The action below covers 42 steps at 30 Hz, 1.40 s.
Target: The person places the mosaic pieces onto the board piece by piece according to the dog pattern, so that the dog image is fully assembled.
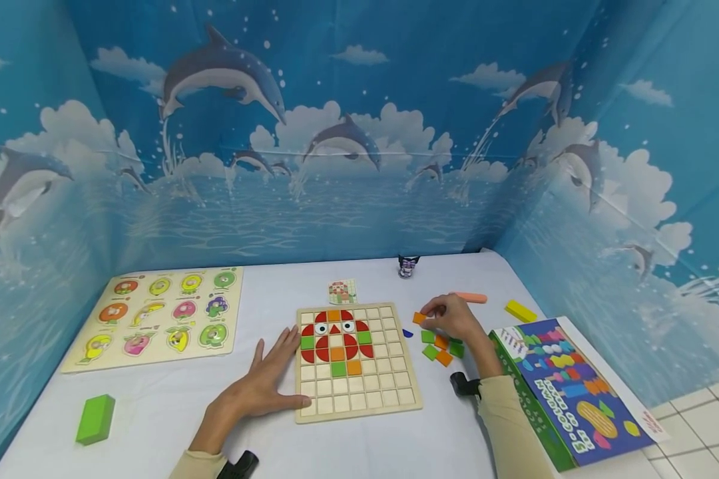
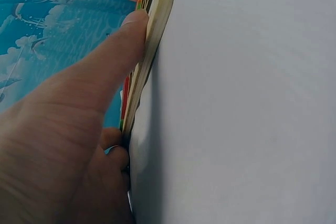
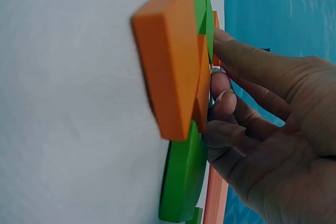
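A wooden grid board (image 1: pixel 359 402) lies on the table with red, green, orange and white-eyed tiles set in its upper left part. My left hand (image 1: pixel 262 378) rests along the board's left edge, its thumb on the near left corner; the left wrist view shows that thumb (image 2: pixel 113 56) pressing the rim. Right of the board, my right hand (image 1: pixel 453 318) pinches an orange square tile (image 1: pixel 419 318) between thumb and fingertips. Loose green tiles (image 1: pixel 429 352) and orange tiles (image 1: pixel 444 358) lie just below that hand. From the right wrist, a near orange tile (image 3: pixel 168 66) partly hides the pinched one.
A small pattern card (image 1: pixel 342 291) lies behind the board, and a small dark figurine (image 1: pixel 407 267) stands farther back. A fruit puzzle board (image 1: pixel 156 346) and green block (image 1: pixel 96 419) are left. A blue box (image 1: pixel 575 392), yellow stick (image 1: pixel 520 311) and orange stick (image 1: pixel 471 297) are right.
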Available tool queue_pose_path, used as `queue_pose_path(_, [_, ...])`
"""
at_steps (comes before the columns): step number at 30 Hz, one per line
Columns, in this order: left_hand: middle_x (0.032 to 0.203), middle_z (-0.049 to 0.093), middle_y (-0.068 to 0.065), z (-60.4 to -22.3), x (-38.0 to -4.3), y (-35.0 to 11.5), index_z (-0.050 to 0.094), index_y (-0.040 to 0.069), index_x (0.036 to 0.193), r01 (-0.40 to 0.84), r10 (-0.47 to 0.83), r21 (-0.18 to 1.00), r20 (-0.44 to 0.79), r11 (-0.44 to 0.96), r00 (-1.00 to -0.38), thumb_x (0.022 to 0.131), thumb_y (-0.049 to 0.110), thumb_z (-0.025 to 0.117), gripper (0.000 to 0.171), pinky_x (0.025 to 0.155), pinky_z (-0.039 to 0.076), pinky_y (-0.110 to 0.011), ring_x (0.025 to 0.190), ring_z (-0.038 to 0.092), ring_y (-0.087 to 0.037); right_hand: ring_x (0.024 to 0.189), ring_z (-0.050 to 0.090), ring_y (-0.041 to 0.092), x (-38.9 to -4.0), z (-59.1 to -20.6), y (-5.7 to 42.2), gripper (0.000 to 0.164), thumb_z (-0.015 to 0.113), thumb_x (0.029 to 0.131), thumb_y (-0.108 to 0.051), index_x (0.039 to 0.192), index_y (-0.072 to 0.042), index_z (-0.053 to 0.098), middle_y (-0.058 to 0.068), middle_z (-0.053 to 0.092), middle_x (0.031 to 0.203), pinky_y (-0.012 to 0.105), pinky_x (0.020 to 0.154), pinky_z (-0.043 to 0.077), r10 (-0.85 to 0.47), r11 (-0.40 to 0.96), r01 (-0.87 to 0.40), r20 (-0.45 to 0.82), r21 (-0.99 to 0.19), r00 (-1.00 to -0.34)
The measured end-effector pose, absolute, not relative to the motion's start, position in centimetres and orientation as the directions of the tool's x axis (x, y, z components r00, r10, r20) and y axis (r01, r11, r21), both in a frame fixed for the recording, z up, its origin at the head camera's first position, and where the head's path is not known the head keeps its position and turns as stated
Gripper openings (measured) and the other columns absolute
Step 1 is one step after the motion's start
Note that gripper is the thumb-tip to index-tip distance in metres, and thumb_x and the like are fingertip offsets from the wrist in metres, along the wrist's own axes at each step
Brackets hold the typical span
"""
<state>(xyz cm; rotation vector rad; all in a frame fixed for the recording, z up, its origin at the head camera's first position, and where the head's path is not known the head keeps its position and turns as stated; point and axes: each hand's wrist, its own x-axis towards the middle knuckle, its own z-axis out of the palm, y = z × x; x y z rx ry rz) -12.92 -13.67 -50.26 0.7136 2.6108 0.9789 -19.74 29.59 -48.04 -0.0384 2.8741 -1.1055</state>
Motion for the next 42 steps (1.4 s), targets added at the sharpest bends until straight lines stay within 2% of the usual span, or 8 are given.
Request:
queue_pose_path(7, [0.182,0.008,-0.008,-50.3,-13.0,-13.7,0.015,0.009,0.174,0.349,0.527,0.671,-0.073,0.654,-0.847,0.082,0.051,0.092,0.127,0.131,-0.017,-0.061,0.168,-0.003,-0.032,0.083,0.053,0.025,-19.8,-48.1,29.6,0.018,0.088,0.088,-0.006,0.105,-0.002,0.08,0.009,0.064,0.088,0.033,0.07,0.045,-0.034,0.747,-0.002,-0.035,-0.665,-0.999])
queue_pose_path(13, [0.182,0.007,-0.008,-50.2,-12.9,-13.8,0.015,0.009,0.174,0.345,0.525,0.672,-0.077,0.656,-0.848,0.083,0.05,0.092,0.127,0.131,-0.017,-0.061,0.168,-0.003,-0.032,0.082,0.061,0.022,-19.4,-48.0,29.3,0.009,0.085,0.092,-0.004,0.1,-0.004,0.082,0.007,0.074,0.091,0.029,0.071,0.053,-0.026,0.69,-0.027,0.012,-0.724,-1.0])
queue_pose_path(20, [0.182,0.007,-0.008,-50.2,-12.8,-13.8,0.015,0.008,0.174,0.347,0.528,0.674,-0.076,0.652,-0.846,0.083,0.05,0.092,0.126,0.131,-0.017,-0.06,0.168,-0.003,-0.032,0.079,0.066,0.017,-17.1,-47.4,26.4,0.005,0.082,0.095,-0.003,0.098,-0.005,0.085,0.005,0.081,0.092,0.025,0.065,0.056,-0.268,0.577,-0.206,0.055,-0.79,-0.962])
queue_pose_path(25, [0.182,0.007,-0.008,-50.2,-12.8,-13.7,0.014,0.009,0.174,0.346,0.527,0.673,-0.077,0.654,-0.846,0.083,0.05,0.092,0.126,0.131,-0.017,-0.06,0.168,-0.003,-0.031,0.074,0.066,0.011,-16.0,-47.0,22.9,0.004,0.086,0.09,-0.003,0.093,-0.005,0.086,0.001,0.081,0.089,0.022,0.066,0.056,-0.445,0.525,-0.291,0.034,-0.799,-0.895])
queue_pose_path(28, [0.182,0.007,-0.008,-50.1,-12.8,-13.6,0.015,0.008,0.174,0.346,0.527,0.672,-0.077,0.655,-0.846,0.083,0.05,0.092,0.126,0.131,-0.017,-0.061,0.168,-0.003,-0.032,0.071,0.066,0.009,-15.6,-46.9,21.4,0.004,0.088,0.088,-0.002,0.089,-0.005,0.085,0.0,0.08,0.083,0.022,0.066,0.058,-0.505,0.511,-0.311,0.013,-0.801,-0.863])
queue_pose_path(34, [0.182,0.008,-0.009,-50.0,-12.9,-13.6,0.016,0.007,0.173,0.352,0.53,0.668,-0.076,0.656,-0.845,0.083,0.049,0.092,0.126,0.131,-0.016,-0.061,0.168,-0.003,-0.032,0.067,0.06,0.008,-15.3,-47.1,20.5,0.01,0.089,0.086,0.001,0.082,-0.007,0.084,-0.004,0.077,0.077,0.021,0.061,0.053,-0.507,0.53,-0.346,0.038,-0.774,-0.861])
queue_pose_path(42, [0.182,0.008,-0.009,-50.2,-13.0,-13.7,0.016,0.007,0.173,0.353,0.529,0.669,-0.073,0.655,-0.845,0.083,0.048,0.092,0.126,0.131,-0.016,-0.061,0.168,-0.003,-0.032,0.066,0.058,0.005,-15.5,-47.7,20.1,0.008,0.089,0.085,0.002,0.085,-0.005,0.085,-0.004,0.078,0.079,0.019,0.058,0.05,-0.479,0.557,-0.384,0.093,-0.737,-0.873])
